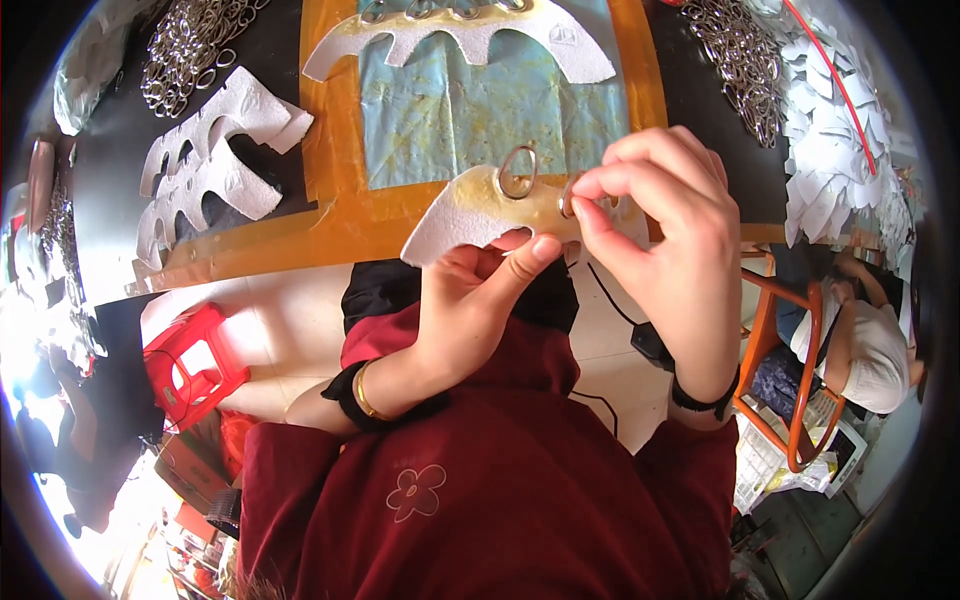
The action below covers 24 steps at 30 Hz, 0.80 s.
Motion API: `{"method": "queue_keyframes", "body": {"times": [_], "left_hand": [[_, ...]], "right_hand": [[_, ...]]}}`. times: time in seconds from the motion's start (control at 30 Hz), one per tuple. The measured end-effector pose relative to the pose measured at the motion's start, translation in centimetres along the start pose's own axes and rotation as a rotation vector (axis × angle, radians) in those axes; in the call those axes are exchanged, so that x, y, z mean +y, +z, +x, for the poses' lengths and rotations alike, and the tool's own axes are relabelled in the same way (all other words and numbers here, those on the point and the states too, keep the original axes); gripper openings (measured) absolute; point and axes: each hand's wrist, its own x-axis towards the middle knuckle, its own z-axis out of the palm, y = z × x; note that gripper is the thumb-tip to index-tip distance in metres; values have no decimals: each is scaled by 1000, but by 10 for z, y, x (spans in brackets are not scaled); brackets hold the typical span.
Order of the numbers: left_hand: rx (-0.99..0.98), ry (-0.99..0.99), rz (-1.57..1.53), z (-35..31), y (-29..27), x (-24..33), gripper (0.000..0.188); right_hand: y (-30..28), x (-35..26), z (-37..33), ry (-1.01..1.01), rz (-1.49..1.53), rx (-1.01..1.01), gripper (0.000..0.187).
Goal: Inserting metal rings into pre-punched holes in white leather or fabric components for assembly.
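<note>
My left hand point(475, 310) grips the lower edge of a white scalloped strip point(447, 222), its thumb on the near side. The strip's upper edge is stained yellowish, and an oval metal ring point(518, 173) stands up from it. Farther right along that edge, my right hand point(680, 225) pinches another metal ring point(566, 198) between thumb and index finger. The right end of the strip is partly hidden behind the right hand. Beyond them, a similar white strip point(560, 38) with several rings along its top edge lies on a blue, yellow-spotted sheet point(450, 120).
Bare white strips point(215, 165) lie overlapped on the left. Piles of metal rings sit at the far left point(185, 60) and far right point(738, 65), beside a heap of white pieces point(830, 130). Brown tape point(240, 250) edges the table. A red stool point(195, 365) and a seated person point(870, 350) are nearby.
</note>
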Motion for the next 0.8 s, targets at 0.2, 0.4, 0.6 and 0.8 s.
{"method": "queue_keyframes", "body": {"times": [0.2,0.4,0.6,0.8], "left_hand": [[-425,-531,376,-9,-17,62,19],[-74,688,1369,31,-34,93,28],[-134,572,1318,42,-32,76,31],[-132,770,1349,47,-35,83,42]], "right_hand": [[45,21,30,-308,-98,-89,12],[56,28,38,-346,9,-194,12],[45,30,60,-386,34,-335,13],[51,29,56,-314,72,-349,12]]}}
